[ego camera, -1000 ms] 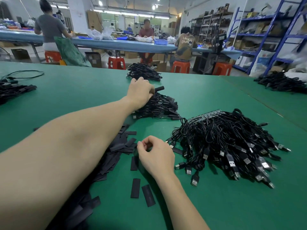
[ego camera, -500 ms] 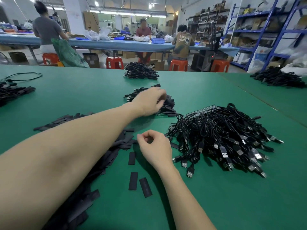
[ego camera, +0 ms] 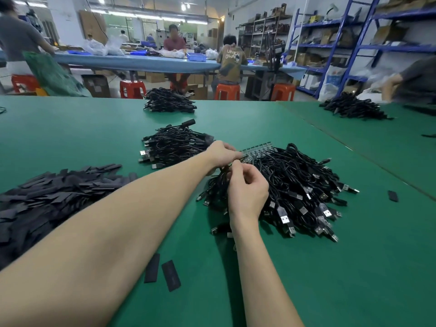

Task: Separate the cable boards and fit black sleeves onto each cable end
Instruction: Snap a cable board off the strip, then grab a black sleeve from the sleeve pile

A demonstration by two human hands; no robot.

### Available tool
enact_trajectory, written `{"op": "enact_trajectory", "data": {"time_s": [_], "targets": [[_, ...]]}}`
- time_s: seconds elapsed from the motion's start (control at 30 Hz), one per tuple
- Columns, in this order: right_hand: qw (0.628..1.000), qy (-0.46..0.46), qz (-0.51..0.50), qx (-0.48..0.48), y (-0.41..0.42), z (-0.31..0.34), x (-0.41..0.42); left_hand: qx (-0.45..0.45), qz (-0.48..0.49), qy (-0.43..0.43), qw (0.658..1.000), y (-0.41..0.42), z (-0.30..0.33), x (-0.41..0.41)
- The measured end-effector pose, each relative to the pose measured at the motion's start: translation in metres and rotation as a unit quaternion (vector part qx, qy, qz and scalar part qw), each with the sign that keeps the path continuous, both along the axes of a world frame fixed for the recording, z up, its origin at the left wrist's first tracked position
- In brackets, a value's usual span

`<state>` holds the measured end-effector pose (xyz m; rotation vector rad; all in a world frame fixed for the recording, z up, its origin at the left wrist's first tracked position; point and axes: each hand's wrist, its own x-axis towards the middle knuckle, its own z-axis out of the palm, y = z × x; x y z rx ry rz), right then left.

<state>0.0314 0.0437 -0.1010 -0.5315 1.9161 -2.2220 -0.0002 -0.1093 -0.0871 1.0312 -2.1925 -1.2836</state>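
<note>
A big heap of black USB cables (ego camera: 297, 185) lies on the green table (ego camera: 330, 279), their ends joined to a strip of small circuit boards (ego camera: 258, 150) at the heap's far edge. My left hand (ego camera: 221, 153) pinches the near end of that board strip. Just in front of it, my right hand (ego camera: 247, 192) has its fingers closed on a cable at the same spot. A pile of flat black sleeves (ego camera: 54, 192) lies at the left, with two loose sleeves (ego camera: 162, 271) near my right forearm. A smaller bundle of cables (ego camera: 172, 145) sits behind my left hand.
Another cable bundle (ego camera: 168, 101) lies farther back, and one more (ego camera: 354, 107) at the right beside a person's arm (ego camera: 391, 87). A single sleeve (ego camera: 392, 195) lies at the right. Beyond the table's far edge stand red stools (ego camera: 132, 88), a blue bench with seated people, and shelving.
My left hand left the smaller bundle and came right to the board strip. My right hand rose from the table by the sleeves and moved forward to meet it on the cable heap.
</note>
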Motion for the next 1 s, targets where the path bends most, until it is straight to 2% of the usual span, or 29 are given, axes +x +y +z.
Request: {"op": "enact_trajectory", "data": {"time_s": [0.1, 0.17, 0.27, 0.37, 0.5, 0.67, 0.73, 0.83, 0.93, 1.0], "targets": [[0.999, -0.011, -0.029, -0.021, -0.001, -0.002, 0.002, 0.135, 0.001, 0.081, 0.988, -0.002, 0.008, 0.007], [0.998, -0.015, -0.039, -0.038, -0.001, 0.0, 0.005, 0.168, -0.035, 0.089, 0.981, -0.003, 0.014, 0.011], [0.996, 0.003, -0.063, -0.061, 0.002, 0.007, 0.008, 0.146, -0.069, 0.104, 0.981, 0.001, 0.02, 0.017], [0.996, 0.019, -0.056, -0.063, 0.007, 0.022, 0.003, 0.102, -0.055, 0.128, 0.985, 0.004, 0.025, 0.025], [0.996, 0.067, -0.052, -0.024, 0.018, 0.039, -0.009, 0.162, -0.057, 0.215, 0.961, -0.001, 0.039, 0.049], [0.994, 0.104, -0.032, 0.016, 0.029, 0.059, -0.018, 0.161, -0.051, 0.247, 0.954, -0.007, 0.058, 0.079], [0.985, 0.154, -0.065, 0.043, 0.034, 0.066, -0.021, 0.18, -0.06, 0.242, 0.952, -0.008, 0.063, 0.093], [0.959, 0.244, -0.103, 0.102, 0.037, 0.071, -0.023, 0.254, -0.072, 0.275, 0.924, -0.014, 0.069, 0.117], [0.944, 0.292, -0.065, 0.135, 0.034, 0.071, -0.019, 0.275, -0.054, 0.311, 0.908, -0.02, 0.071, 0.134], [0.954, 0.273, -0.012, 0.124, 0.032, 0.071, -0.016, 0.266, -0.052, 0.307, 0.912, -0.022, 0.072, 0.144]]}}
